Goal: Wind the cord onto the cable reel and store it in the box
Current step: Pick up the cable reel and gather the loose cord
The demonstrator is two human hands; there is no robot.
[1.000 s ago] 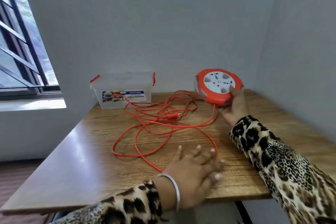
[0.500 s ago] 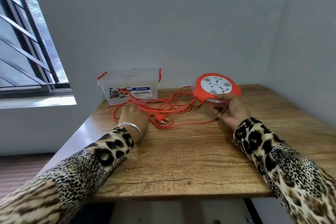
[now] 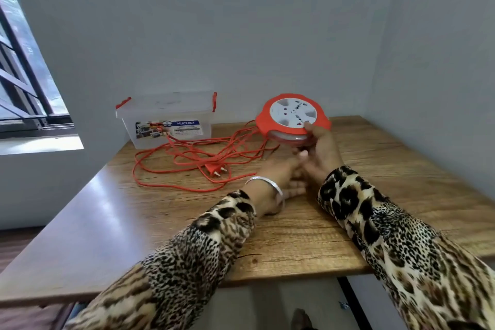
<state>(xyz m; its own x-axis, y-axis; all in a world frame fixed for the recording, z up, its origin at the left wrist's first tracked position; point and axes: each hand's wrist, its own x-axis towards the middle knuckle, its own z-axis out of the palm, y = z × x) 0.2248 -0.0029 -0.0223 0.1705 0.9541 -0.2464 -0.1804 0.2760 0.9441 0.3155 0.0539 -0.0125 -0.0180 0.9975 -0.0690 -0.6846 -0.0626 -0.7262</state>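
An orange cable reel (image 3: 292, 115) with a white socket face is held tilted above the wooden table (image 3: 294, 222) by my right hand (image 3: 320, 153), which grips its near edge. Loose orange cord (image 3: 187, 158) lies tangled on the table left of the reel, its plug (image 3: 215, 169) near the middle. My left hand (image 3: 281, 179) reaches under the reel beside my right hand, fingers stretched out; whether it touches the cord is unclear. A clear plastic box (image 3: 166, 118) with red latches and a closed lid stands at the back left.
Grey walls close the table in at the back and on the right. A window (image 3: 24, 83) with dark bars is at the left, above a white sill. The table's front edge is near my elbows.
My left hand has swung from the cord near the box across to the right, under the reel. The reel is lifted higher in my right hand. The cord has spread a little.
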